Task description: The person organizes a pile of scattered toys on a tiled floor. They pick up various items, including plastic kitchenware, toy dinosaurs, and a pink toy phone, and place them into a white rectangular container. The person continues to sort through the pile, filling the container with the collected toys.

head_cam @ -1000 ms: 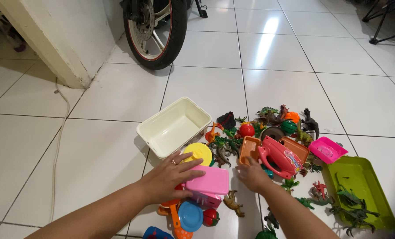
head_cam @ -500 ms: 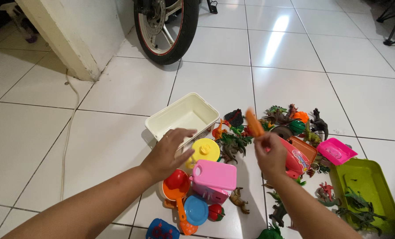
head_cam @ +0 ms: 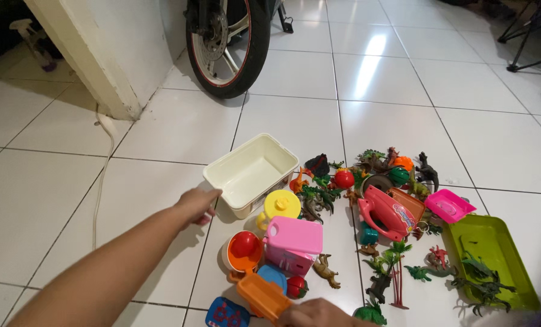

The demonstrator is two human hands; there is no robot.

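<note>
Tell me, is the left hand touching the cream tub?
Touching: in the head view the left hand has its fingertips against the cream tub's near corner, with no gap showing.

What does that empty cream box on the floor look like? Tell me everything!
The cream box is a rectangular tub with rounded corners and a thick rim, and it looks like smooth plastic. It is open, has no lid, and nothing lies inside. It sits upright on the white tiled floor, turned at an angle. The left hand reaches to its near left corner. A yellow toy lid lies right beside it.
</note>
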